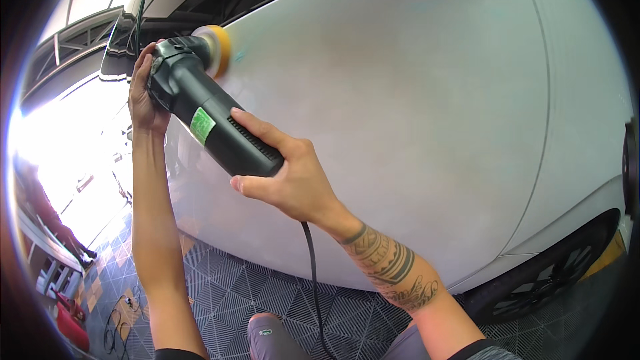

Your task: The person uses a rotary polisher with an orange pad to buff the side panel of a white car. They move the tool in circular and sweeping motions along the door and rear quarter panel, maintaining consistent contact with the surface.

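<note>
Both my hands hold a black electric polisher with a green sticker on its body. My left hand is wrapped round the head end, its fingers partly hidden behind the tool. At the rear end, my right hand grips the body, thumb and fingers on either side. The yellow foam pad is up against the upper part of a white car door; I cannot tell whether it spins. A small bluish smear lies on the paint beside the pad. The power cord hangs down from the rear end.
A black car wheel stands at the lower right. The dark side mirror juts out at the upper left. Patterned grey floor tiles lie below my knees. Cables, a red object and a person are at the left.
</note>
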`<state>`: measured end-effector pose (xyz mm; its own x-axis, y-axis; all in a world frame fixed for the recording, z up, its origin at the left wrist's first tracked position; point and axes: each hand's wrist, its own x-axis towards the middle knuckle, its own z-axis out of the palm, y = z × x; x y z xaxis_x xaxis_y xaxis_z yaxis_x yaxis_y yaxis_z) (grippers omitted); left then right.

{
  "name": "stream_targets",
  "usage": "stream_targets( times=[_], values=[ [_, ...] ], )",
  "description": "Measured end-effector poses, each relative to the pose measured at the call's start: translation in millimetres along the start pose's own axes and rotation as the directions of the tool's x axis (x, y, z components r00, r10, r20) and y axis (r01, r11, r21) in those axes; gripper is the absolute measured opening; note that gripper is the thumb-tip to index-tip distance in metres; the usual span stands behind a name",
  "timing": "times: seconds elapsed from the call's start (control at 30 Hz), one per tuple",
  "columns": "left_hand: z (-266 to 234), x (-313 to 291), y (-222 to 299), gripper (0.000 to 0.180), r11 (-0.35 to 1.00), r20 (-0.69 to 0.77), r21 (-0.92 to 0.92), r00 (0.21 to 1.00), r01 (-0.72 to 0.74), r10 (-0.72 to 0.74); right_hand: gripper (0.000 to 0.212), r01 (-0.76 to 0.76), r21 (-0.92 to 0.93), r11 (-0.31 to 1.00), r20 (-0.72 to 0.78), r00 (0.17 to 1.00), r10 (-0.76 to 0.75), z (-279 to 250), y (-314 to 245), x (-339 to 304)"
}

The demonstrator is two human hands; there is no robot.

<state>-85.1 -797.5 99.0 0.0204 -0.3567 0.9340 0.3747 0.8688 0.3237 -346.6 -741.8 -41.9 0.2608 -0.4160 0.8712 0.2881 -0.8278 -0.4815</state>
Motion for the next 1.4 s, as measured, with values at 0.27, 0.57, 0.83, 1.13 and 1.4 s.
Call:
stream_targets(
  times=[0.27, 0.57, 0.83, 1.13, 1.4],
  values=[
    [160.1, 19.8, -9.0, 0.034, 0.998, 0.247, 0.054, 0.968, 0.018, -0.031, 0.079, 0.086, -0.012, 0.996, -0.182, 0.98, -0.086, -81.3, -68.5, -53.2],
    [340.9, 30.1, -25.8, 0.03, 0.99, 0.393, 0.103, 0.919, -0.092, 0.045, 0.081, 0.075, 0.102, 0.992, -0.4, 0.916, -0.028, -169.5, -151.9, -105.3],
    [448.2, 47.9, -48.5, 0.047, 0.93, 0.607, 0.033, 0.746, -0.367, 0.273, 0.081, 0.175, -0.005, 0.985, -0.628, 0.766, -0.139, -230.8, -178.9, -122.3],
    [425.6, -20.8, -36.7, 0.036, 0.837, 0.39, 0.411, 0.9, -0.361, 0.196, 0.073, 0.107, 0.009, 0.994, -0.576, 0.813, -0.083, -191.9, -134.5, -171.4],
    [189.2, -24.6, -47.1, 0.031, 0.869, 0.312, 0.086, 0.842, -0.487, 0.441, 0.095, 0.013, -0.007, 1.0, -0.467, 0.884, -0.015, -48.7, -40.7, -89.9]
  ],
)
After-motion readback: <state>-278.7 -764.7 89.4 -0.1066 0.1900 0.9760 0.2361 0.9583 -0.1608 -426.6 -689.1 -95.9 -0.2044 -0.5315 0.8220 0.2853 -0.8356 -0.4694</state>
